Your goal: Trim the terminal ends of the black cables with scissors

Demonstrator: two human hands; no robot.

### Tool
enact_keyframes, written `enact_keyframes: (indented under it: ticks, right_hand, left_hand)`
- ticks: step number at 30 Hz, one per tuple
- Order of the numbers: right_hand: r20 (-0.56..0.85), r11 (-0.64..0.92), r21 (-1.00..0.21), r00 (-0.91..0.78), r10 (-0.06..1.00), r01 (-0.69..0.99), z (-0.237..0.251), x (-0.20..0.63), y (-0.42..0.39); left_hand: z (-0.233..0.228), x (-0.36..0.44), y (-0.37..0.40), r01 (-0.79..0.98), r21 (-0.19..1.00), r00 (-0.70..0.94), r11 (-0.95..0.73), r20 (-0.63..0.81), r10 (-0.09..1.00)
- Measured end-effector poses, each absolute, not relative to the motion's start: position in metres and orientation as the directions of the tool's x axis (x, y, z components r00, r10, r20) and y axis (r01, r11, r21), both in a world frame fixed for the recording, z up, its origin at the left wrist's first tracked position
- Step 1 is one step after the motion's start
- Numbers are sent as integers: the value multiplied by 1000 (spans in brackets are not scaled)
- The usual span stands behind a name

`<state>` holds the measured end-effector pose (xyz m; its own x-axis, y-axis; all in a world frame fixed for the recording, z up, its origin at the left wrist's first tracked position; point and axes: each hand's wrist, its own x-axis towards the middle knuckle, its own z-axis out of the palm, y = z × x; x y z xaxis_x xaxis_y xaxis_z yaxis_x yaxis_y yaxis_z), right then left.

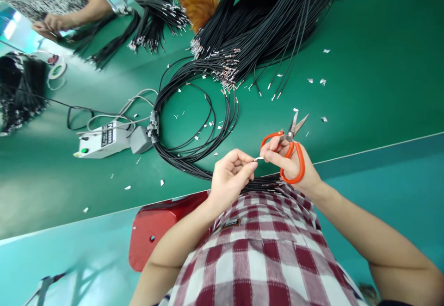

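My left hand (231, 174) pinches the end of a thin black cable, whose pale tip (259, 159) points toward the other hand. My right hand (294, 165) has a pair of scissors (298, 165) with orange handles hooked on its fingers, blades parted and pointing away from me. The thumb and forefinger of that hand meet at the cable's pale tip. Below both hands, a bunch of black cable ends (263, 184) lies at the table edge, against the checked apron (263, 232). These cables belong to a looped bundle (183, 167) on the green table.
A large heap of black cables (267, 33) lies at the back, beside an orange-brown fluffy thing (196, 0). Left stand a white box with a green button (104, 140) and a tape roll (57, 70). White scraps (323, 82) dot the table. A co-worker's hands (55, 24) handle cables far left. A red stool (152, 236) is below.
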<state>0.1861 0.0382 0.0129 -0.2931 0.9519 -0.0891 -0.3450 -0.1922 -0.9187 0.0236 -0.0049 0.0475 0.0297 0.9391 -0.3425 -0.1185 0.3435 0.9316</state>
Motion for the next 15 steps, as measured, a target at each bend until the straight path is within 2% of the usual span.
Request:
enact_keyframes:
  ticks: [8, 15]
  right_hand:
    - [-167, -308, -820, -315, 934, -481, 3, 174, 36]
    - [-180, -316, -825, -314, 932, -469, 13, 174, 40]
  left_hand:
    - [53, 25, -5, -103, 943, 25, 317, -316, 948]
    - [52, 27, -5, -91, 942, 12, 323, -323, 946]
